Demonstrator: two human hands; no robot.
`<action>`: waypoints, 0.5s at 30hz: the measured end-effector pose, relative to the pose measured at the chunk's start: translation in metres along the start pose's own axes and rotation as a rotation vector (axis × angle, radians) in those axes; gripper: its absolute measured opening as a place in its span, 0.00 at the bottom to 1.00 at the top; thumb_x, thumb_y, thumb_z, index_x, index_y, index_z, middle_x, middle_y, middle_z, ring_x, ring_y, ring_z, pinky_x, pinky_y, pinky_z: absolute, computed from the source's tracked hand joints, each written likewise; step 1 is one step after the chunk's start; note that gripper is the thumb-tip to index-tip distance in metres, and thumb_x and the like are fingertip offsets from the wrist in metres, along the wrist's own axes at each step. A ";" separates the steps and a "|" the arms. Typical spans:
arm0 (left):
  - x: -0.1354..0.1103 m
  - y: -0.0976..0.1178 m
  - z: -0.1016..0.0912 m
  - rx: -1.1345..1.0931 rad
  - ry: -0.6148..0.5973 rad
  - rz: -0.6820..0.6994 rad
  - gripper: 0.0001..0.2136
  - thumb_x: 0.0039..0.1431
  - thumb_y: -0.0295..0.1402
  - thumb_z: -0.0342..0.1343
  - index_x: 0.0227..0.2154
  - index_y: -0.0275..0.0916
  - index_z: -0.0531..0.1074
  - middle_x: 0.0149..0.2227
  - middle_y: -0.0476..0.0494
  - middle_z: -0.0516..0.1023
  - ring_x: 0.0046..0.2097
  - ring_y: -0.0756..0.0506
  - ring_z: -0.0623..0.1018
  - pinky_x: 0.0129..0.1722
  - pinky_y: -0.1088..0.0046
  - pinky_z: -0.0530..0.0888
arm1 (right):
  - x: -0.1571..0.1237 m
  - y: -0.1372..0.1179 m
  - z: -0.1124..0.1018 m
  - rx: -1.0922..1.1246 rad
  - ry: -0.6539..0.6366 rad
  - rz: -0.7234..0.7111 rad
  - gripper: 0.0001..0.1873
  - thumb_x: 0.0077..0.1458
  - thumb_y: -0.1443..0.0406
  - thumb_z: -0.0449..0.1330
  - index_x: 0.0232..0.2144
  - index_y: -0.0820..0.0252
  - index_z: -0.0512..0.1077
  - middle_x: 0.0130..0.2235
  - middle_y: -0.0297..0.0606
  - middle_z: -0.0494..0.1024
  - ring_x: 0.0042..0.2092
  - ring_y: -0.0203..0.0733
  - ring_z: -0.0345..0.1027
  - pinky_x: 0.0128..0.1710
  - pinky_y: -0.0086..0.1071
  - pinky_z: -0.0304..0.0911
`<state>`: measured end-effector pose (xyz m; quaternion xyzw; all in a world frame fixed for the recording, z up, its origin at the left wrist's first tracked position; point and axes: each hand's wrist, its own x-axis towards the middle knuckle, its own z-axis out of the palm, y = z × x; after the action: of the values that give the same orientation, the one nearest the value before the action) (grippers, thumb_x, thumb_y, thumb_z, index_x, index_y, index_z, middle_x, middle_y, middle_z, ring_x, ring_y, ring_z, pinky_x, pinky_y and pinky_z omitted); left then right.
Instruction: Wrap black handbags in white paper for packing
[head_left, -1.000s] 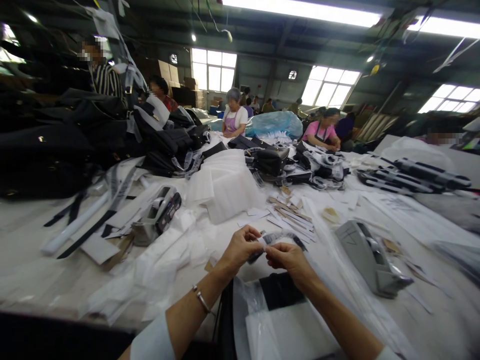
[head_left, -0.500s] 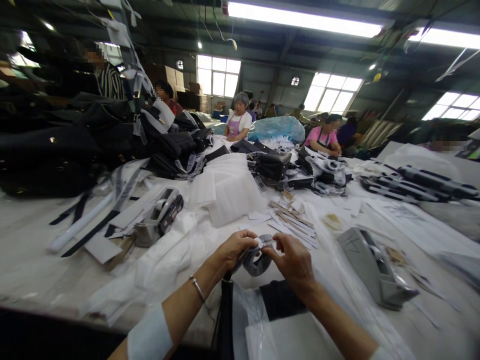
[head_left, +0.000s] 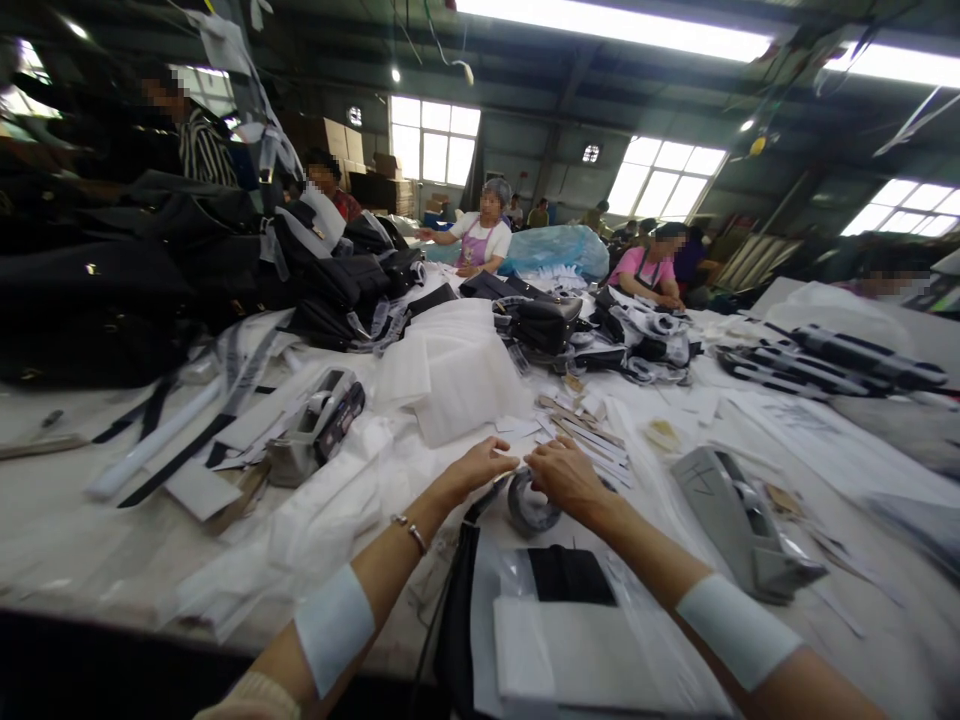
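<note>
A coiled strap wrapped in clear film [head_left: 534, 508] stands at the top of a black bag [head_left: 459, 610] in front of me. My left hand [head_left: 480, 472] is just left of and above the coil, fingers stretched out with nothing seen in them. Over the coil's upper right edge lies my right hand [head_left: 566, 478], its fingers loosely bent and apart; whether it touches the coil is unclear. A white foam sheet [head_left: 570, 650] and clear plastic cover much of the bag, with a black band [head_left: 574, 575] showing above the sheet.
Grey tape dispensers stand left [head_left: 319, 425] and right [head_left: 742, 520]. A stack of white foam sheets [head_left: 465, 370] and paper strips [head_left: 592, 445] lie ahead. Black bags [head_left: 135, 280] are heaped at left, others [head_left: 547, 320] beyond. Co-workers [head_left: 484, 235] are across the table.
My fingers have come off the coiled strap and both hands have moved slightly forward. The coil sits lower beneath them. A co-worker across the table has stretched out an arm.
</note>
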<state>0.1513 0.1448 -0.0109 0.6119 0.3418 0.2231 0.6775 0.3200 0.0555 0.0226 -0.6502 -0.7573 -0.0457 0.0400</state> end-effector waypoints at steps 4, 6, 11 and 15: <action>0.001 -0.001 -0.018 0.232 0.157 0.089 0.22 0.48 0.35 0.63 0.48 0.35 0.71 0.52 0.34 0.75 0.56 0.37 0.72 0.57 0.64 0.64 | 0.003 0.017 -0.012 0.056 0.048 0.120 0.36 0.46 0.69 0.71 0.58 0.61 0.69 0.58 0.54 0.73 0.57 0.59 0.68 0.57 0.50 0.61; -0.004 -0.005 -0.023 0.341 0.177 0.117 0.20 0.50 0.35 0.62 0.46 0.36 0.73 0.53 0.34 0.75 0.57 0.36 0.72 0.58 0.64 0.63 | -0.015 0.021 -0.029 0.136 0.068 0.159 0.26 0.53 0.65 0.66 0.55 0.60 0.72 0.54 0.49 0.77 0.54 0.54 0.71 0.56 0.45 0.63; -0.007 -0.013 -0.017 0.590 0.140 0.133 0.19 0.53 0.37 0.60 0.48 0.38 0.73 0.54 0.35 0.76 0.56 0.36 0.73 0.57 0.64 0.65 | -0.131 0.010 -0.061 0.931 -0.289 0.496 0.16 0.55 0.54 0.62 0.25 0.59 0.79 0.27 0.38 0.81 0.30 0.42 0.72 0.31 0.30 0.64; 0.012 -0.011 0.006 0.786 0.073 0.132 0.21 0.54 0.40 0.60 0.50 0.39 0.72 0.54 0.34 0.76 0.56 0.34 0.73 0.56 0.62 0.65 | -0.231 -0.026 -0.025 1.449 -0.585 0.780 0.25 0.46 0.43 0.67 0.23 0.60 0.79 0.22 0.38 0.77 0.23 0.36 0.67 0.25 0.27 0.61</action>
<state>0.1622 0.1474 -0.0234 0.8366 0.3851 0.1399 0.3635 0.3298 -0.1784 0.0188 -0.6631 -0.3031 0.6329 0.2605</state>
